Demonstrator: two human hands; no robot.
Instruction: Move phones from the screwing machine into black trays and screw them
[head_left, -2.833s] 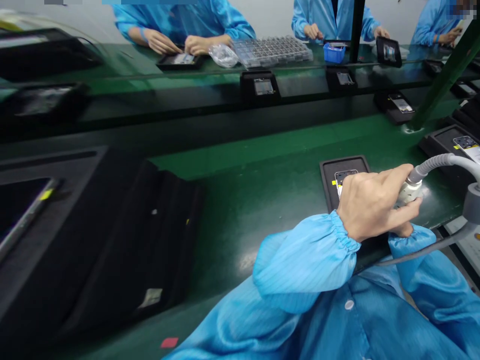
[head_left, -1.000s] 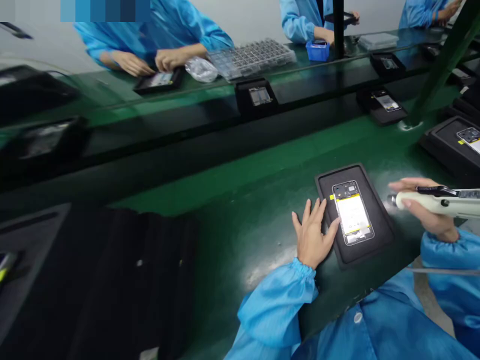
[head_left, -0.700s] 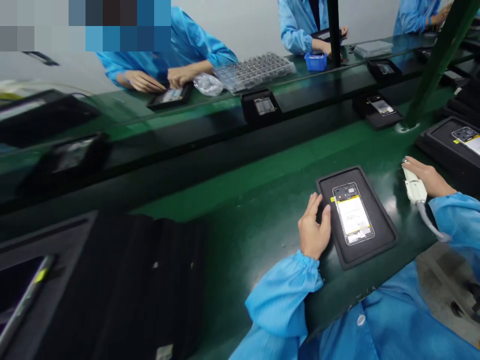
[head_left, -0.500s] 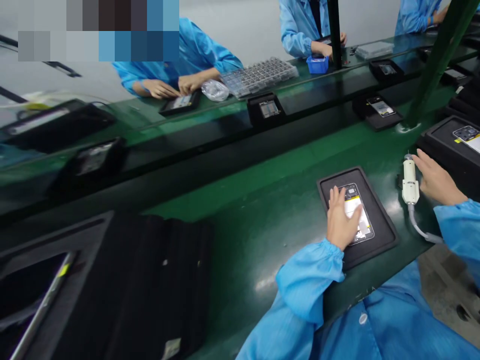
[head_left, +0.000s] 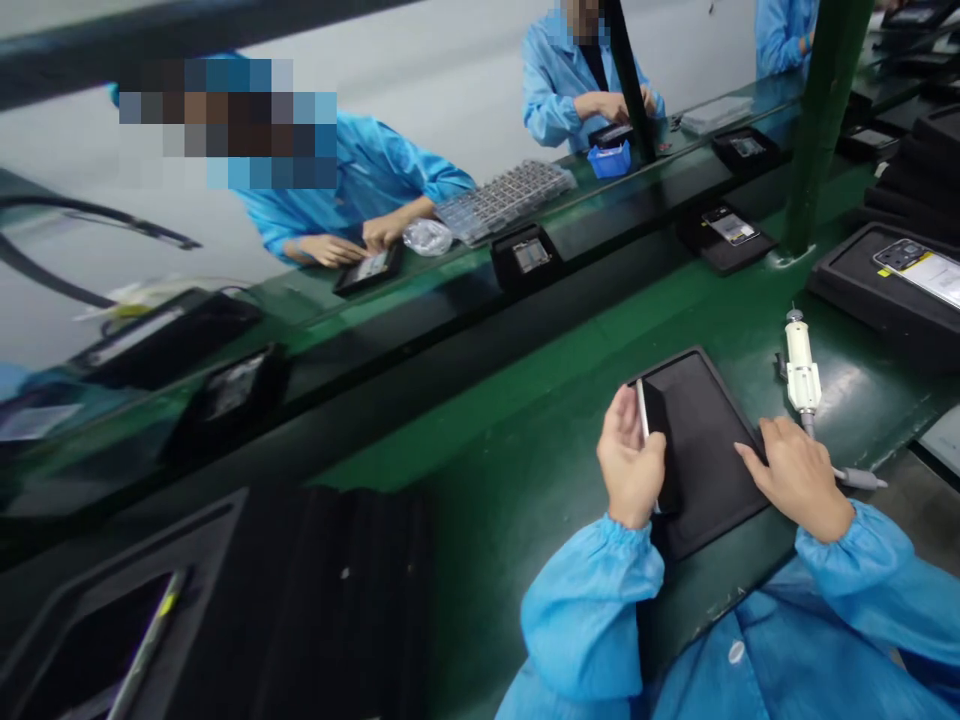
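- Left hand: curled, thumb and fingers pinching phone by its long sides, tipped up on edge so only a thin pale strip shows.
- Phone: out of its seat, just off the fingertips, standing over the left rim of tray; which face is turned toward the palm cannot be told.
- Tray: between both hands, flat on bench, recess bare and dark.
- Right hand: fingers laid together and flat on the tray's near right corner, pressing down, clasping nothing.
- Driver: lying on the bench just beyond the right hand, tip pointing away, untouched; cable trailing past the right wrist off the bench edge.
- Judged done: tool work on this piece, with the driver set down and the phone lifted free of the tray.
- Judged left: phone not yet set anywhere, tray not yet refilled or moved on.
- Right of the right hand, well apart: second tray with another phone lying face-up in it, untouched.
- Left of the left hand, well apart: stack of black fixtures.
- Far beyond both hands, across the belt: co-worker's hands on a small tray, clear parts tray, blue bin.
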